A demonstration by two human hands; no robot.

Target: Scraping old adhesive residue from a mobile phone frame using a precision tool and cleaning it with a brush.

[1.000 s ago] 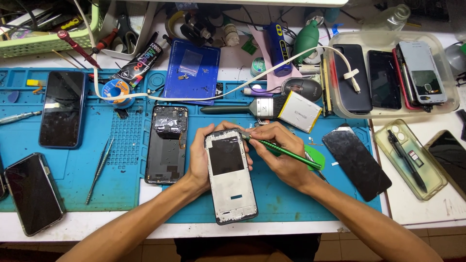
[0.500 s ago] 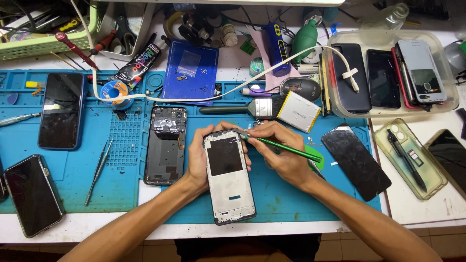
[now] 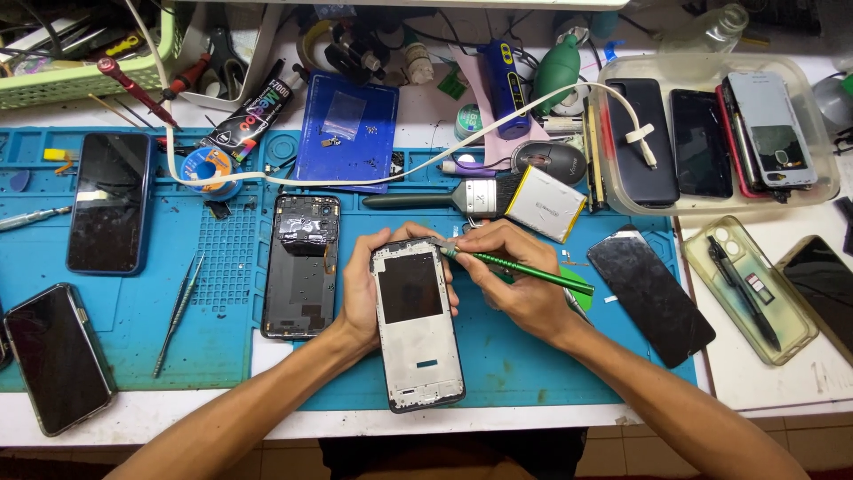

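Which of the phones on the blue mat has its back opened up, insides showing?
The dark phone just left of the left hand; the others show intact glass.

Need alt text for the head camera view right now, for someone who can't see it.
Left hand grips a white phone frame over a blue mat while the right hand presses a green-handled tool against its top edge. An opened phone body lies just left; a clear tray of phones sits upper right.

I see a matt blue rubbery mat (image 3: 222, 338); on it, a glossy glass screen (image 3: 653, 307) and a white plastic phone frame (image 3: 416, 324).
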